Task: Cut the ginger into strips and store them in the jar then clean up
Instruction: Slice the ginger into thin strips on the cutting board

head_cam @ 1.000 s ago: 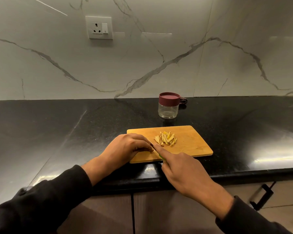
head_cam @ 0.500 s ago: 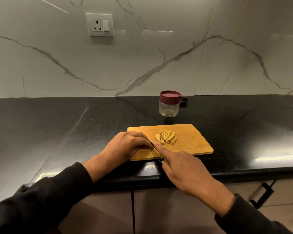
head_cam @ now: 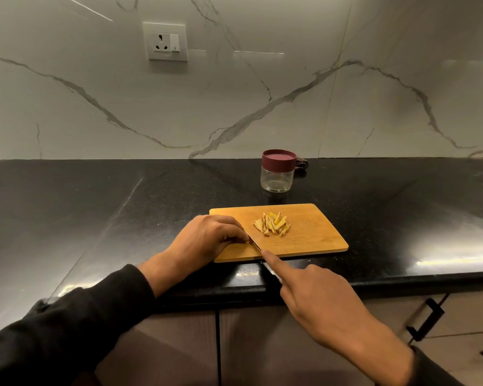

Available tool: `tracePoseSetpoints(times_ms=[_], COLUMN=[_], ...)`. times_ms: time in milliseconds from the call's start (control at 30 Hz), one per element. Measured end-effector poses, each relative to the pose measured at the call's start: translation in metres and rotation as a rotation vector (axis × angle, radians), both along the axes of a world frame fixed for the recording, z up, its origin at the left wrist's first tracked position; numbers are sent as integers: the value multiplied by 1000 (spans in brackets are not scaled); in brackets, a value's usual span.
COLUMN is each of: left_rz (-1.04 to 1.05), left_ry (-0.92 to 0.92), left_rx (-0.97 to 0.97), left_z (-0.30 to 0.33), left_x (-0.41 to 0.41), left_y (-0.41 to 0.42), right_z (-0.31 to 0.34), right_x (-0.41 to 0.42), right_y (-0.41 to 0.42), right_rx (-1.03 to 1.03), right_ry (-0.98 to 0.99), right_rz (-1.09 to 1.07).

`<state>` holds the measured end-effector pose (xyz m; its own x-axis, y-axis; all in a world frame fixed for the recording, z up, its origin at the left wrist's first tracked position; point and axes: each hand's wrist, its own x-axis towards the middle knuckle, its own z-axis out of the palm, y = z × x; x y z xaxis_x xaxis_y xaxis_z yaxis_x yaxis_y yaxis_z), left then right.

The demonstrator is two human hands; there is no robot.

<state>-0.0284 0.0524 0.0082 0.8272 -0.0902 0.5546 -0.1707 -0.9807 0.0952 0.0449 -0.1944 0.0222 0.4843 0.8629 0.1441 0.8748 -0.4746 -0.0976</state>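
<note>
The left hand (head_cam: 207,240) curls on a hidden ginger piece at the board's (head_cam: 313,238) nine o'clock, steadying it; the right hand (head_cam: 318,302) grips the knife (head_cam: 255,244), forefinger along its spine for control.

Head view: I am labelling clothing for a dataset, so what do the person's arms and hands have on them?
Both arms wear long black sleeves, the left sleeve and the right sleeve, each ending near the wrist. The left hand and right hand are bare: no gloves, and no rings, watch or markings that this view shows.
</note>
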Motion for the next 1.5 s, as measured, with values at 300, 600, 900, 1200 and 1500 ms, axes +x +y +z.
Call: tracePoseSetpoints(times_ms=[300, 600, 900, 1200, 1500], left_rz=[-12, 8, 20, 2, -8], left_ry=[13, 84, 96, 28, 15], left_rx=[-10, 4, 3, 7, 18], left_z=[0, -7, -4, -4, -3], left_x=[0, 7, 7, 2, 3], left_y=[1, 9, 9, 5, 4], right_z=[-3, -6, -13, -6, -4], right_x=[-4, -2, 2, 4, 18], right_y=[0, 0, 0, 0, 27], right_rx=[-124, -102, -38, 115, 132], right_ry=[-184, -167, -137, 79, 176], right_rz=[-131, -124, -104, -54, 47])
